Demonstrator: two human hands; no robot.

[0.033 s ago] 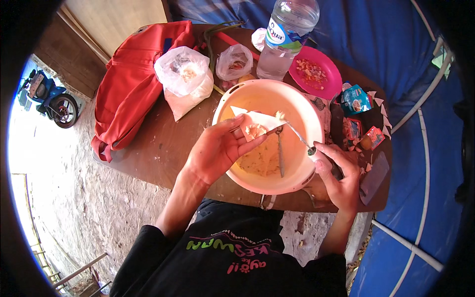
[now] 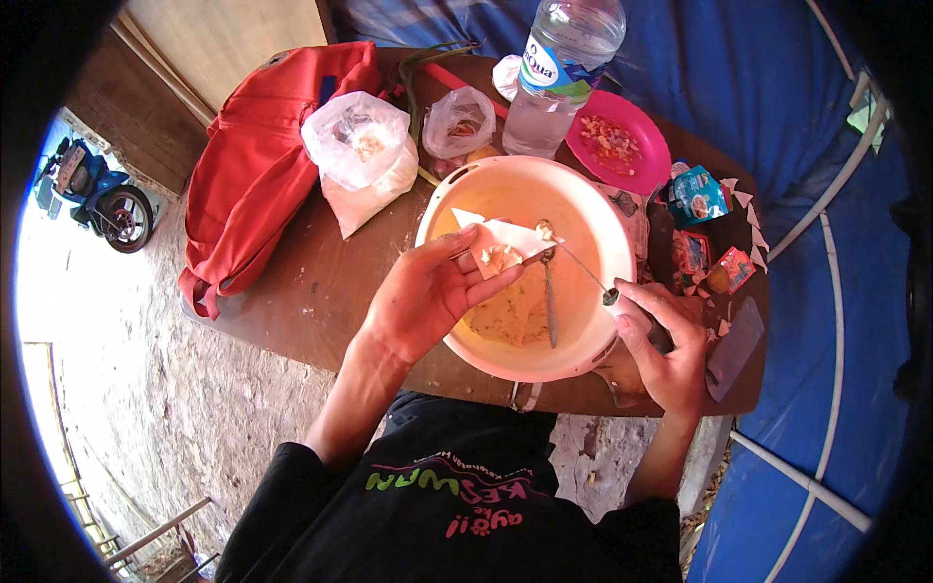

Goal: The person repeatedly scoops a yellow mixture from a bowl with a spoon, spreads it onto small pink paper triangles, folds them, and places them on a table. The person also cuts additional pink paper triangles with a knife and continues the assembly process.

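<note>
White sheet point(image 2: 520, 236), material unclear, lies over left hand's point(image 2: 423, 296) fingers above cream basin point(image 2: 618, 248), carrying pale paste point(image 2: 499, 259). Likely light, floppy, easily creased; paste probably soft, sticky. Best supported flat from below, by clean edges. Long axis roughly left-right, one corner pointing upper left. Right hand point(image 2: 671, 340) grips handle of thin metal utensil point(image 2: 581, 262), probably stiff, light; shaft slants up-left, smeared tip at sheet's right end.
</note>
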